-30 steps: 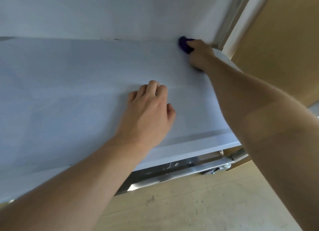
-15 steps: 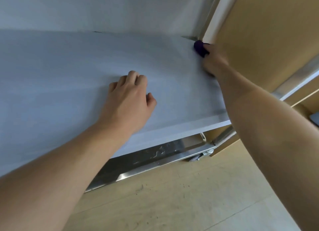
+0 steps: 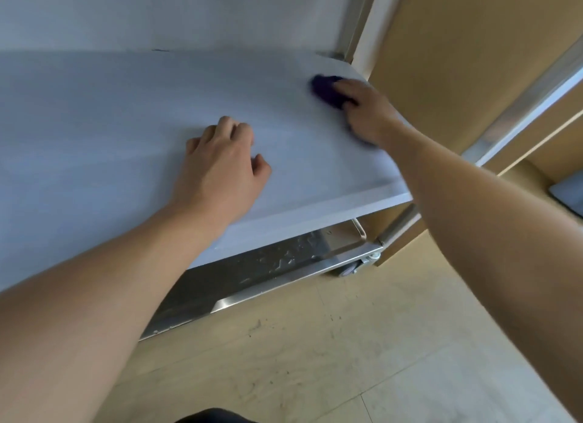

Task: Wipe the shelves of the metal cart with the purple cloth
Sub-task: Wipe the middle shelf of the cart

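Top shelf (image 3: 126,122) of metal cart: pale and flat, filling the view from 9 to 1 o'clock. Purple cloth (image 3: 326,89): bunched into a wad, lying on that shelf toward its 2 o'clock corner, near the right edge and short of the upright post (image 3: 356,18) at 1 o'clock. Right hand (image 3: 366,113): laid over the cloth from the 4 o'clock side, fingers curled down and clamped on the wad, pressing it to the surface; outline blurred. Left hand (image 3: 220,170): at mid-shelf, at 8 o'clock of the cloth and well apart from it, fingers curled under, thumb tucked, holding nothing, resting on the shelf. Lower shelf (image 3: 268,264): bare shiny metal with pale spots, showing below the top shelf's front lip at 5 o'clock. Caster (image 3: 350,269): under the lower shelf's right corner, at 4 o'clock. Floor (image 3: 315,343): light, scuffed, from 5 to 7 o'clock. Tan panel (image 3: 457,59): upright, beside the cart at 2 o'clock.
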A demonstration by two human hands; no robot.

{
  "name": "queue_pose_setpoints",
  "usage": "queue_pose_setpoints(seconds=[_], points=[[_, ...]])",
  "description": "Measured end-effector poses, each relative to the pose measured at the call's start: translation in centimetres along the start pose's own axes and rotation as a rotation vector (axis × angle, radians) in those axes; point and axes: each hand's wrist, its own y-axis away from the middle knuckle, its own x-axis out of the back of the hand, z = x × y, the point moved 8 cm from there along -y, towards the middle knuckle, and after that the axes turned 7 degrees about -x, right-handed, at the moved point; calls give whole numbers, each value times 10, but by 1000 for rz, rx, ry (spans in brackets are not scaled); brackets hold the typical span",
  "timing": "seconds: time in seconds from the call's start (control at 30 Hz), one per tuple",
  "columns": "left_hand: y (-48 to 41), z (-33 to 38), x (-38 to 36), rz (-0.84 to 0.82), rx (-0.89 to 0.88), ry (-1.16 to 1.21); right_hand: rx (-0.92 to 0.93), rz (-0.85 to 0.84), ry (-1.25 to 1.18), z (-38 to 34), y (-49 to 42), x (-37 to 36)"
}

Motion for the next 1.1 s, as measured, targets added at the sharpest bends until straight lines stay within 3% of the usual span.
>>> queue_pose_setpoints(seconds=[0.07,0.13,0.3,0.4,0.47,0.57,0.67,0.8,0.87,0.97,1.1], points=[[0,1,-1,-2,-2,-4,-175,58,62,43,6,20],[-1,2,-1,0,-5,-10,-220,59,56,36,15,15],[-2,3,-1,-13,-5,-13,67,32,-1,-68,76,-33],[-3,5,-1,-13,-5,-3,146,-7,0,-65,92,-23],[-3,5,-1,-9,5,4,76,11,12,-31,91,-4],[-4,7,-4,-15,8,12,-190,129,74,38,96,29],[-5,6,-5,-11,2,-4,-266,198,61,35,105,30],[-6,4,-2,-9,0,1,111,130,-68,-70,117,-14],[-5,5,0,-6,-2,14,194,51,-109,-91,108,-21],[-4,8,1,-2,-6,16,63,-9,-101,-66,66,-19],[-5,6,-2,-19,10,-12,-100,67,-46,-59,32,-24]])
